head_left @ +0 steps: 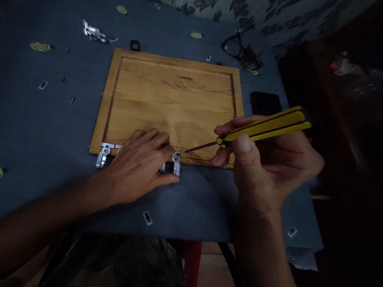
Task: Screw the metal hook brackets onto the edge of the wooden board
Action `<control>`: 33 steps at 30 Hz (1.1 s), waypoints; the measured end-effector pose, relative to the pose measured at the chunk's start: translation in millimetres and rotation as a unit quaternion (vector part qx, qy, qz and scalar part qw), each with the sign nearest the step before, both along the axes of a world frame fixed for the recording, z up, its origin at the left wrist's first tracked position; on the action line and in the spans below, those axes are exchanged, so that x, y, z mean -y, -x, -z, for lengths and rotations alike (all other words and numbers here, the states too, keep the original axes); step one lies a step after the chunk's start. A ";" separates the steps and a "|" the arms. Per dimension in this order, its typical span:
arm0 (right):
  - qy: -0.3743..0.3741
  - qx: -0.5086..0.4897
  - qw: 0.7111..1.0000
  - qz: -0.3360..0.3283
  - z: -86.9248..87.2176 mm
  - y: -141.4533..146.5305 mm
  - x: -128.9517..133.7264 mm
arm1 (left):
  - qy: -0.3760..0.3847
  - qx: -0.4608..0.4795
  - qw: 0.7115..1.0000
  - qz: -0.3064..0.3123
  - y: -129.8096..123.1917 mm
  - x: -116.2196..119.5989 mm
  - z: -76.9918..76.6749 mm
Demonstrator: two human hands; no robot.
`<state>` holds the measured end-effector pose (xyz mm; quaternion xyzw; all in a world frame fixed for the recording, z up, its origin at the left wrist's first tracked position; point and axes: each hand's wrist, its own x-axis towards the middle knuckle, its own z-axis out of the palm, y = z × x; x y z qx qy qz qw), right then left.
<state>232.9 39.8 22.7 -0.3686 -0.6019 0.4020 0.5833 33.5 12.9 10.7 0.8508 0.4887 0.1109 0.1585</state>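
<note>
A framed wooden panel (172, 106) lies flat on the blue cloth. Metal hinges sit along its near edge, one at the left corner (103, 154) and one by my left fingertips (176, 163). My left hand (142, 160) rests over that edge, its fingers closed and its thumb against the hinge; part of the metal is hidden beneath it. In my right hand (265, 161) is a yellow and black screwdriver (266, 126), its tip pointing down-left, close to the right side of the hinge.
Behind the panel lie another metal hinge (94, 32), a small black piece (135, 45) and black glasses (241, 51). Small screws (73, 99) are scattered on the left. A dark flat object (266, 104) sits beyond my right hand.
</note>
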 end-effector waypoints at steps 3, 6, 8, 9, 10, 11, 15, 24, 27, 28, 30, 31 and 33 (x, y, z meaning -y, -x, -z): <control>0.018 0.013 1.000 -0.008 -1.7 0.3 0.7 | -0.012 0.010 1.000 -0.005 0.1 0.6 2.8; 0.023 0.025 0.999 -0.024 -1.0 0.0 1.0 | -0.026 0.019 0.999 -0.003 0.2 1.2 5.1; 0.022 0.029 0.999 -0.028 0.1 -0.3 0.8 | -0.031 0.021 0.999 -0.001 0.1 1.6 5.8; 0.021 0.033 0.999 -0.030 0.7 -0.3 0.6 | -0.031 0.019 0.999 -0.001 0.0 1.8 5.8; 0.020 0.037 0.999 -0.029 1.3 -0.3 0.3 | -0.031 0.016 0.999 -0.002 -0.2 2.0 5.7; 0.016 0.042 0.999 -0.028 1.8 -0.2 0.1 | -0.030 0.013 0.999 -0.003 -0.5 2.2 5.5; 0.006 0.055 0.998 -0.030 3.3 0.3 -0.3 | -0.026 0.012 1.000 -0.004 -1.3 2.5 4.7; 0.028 0.060 0.996 -0.058 4.3 0.2 -1.0 | -0.019 0.003 1.000 -0.002 -1.8 1.5 3.3; 0.024 0.054 0.997 -0.056 3.9 1.2 1.2 | -0.017 0.002 1.000 -0.002 -1.5 1.8 2.9; 0.021 0.055 0.997 -0.048 3.6 1.7 2.2 | -0.017 0.002 1.000 -0.002 -1.4 1.9 3.0; 0.015 0.065 0.997 -0.034 2.8 2.7 4.0 | -0.020 0.002 1.000 -0.004 -1.1 2.2 3.4; 0.014 0.073 0.997 -0.031 2.5 3.2 4.8 | -0.022 0.002 1.000 -0.004 -1.0 2.2 3.8; 0.011 0.082 0.996 -0.027 2.1 4.3 6.1 | -0.026 0.003 1.000 -0.004 -0.6 2.2 4.7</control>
